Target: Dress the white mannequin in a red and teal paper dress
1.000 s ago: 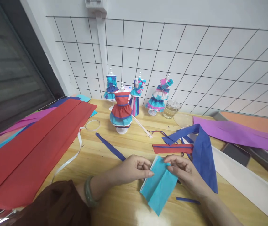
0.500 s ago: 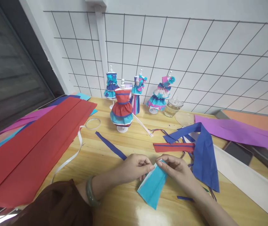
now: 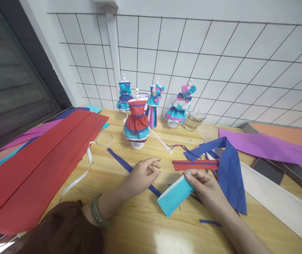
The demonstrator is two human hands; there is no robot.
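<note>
My right hand (image 3: pixel 203 185) pinches a strip of turquoise crepe paper (image 3: pixel 176 195) by its upper right corner, between thumb and fingers. A white band runs along the strip's upper edge, and its free end hangs toward the lower left. My left hand (image 3: pixel 146 173) is off the paper, its thumb and forefinger apart with nothing plainly held. Beneath the left hand a narrow dark blue strip (image 3: pixel 120 160) lies across the table. Just beyond the right hand lies a red strip with a blue line (image 3: pixel 193 165).
Mini dress forms stand at the back, the nearest in a red and turquoise dress (image 3: pixel 137 121). Beside them are a glass cup (image 3: pixel 194 121) and white sticks (image 3: pixel 160 140). Red paper sheets (image 3: pixel 45 165) cover the left; blue paper (image 3: pixel 231 176) and a dark phone (image 3: pixel 268 171) lie right.
My left hand has let go of the turquoise strip and moved left and slightly up. My right hand has shifted a little to the right, turning the strip more sideways.
</note>
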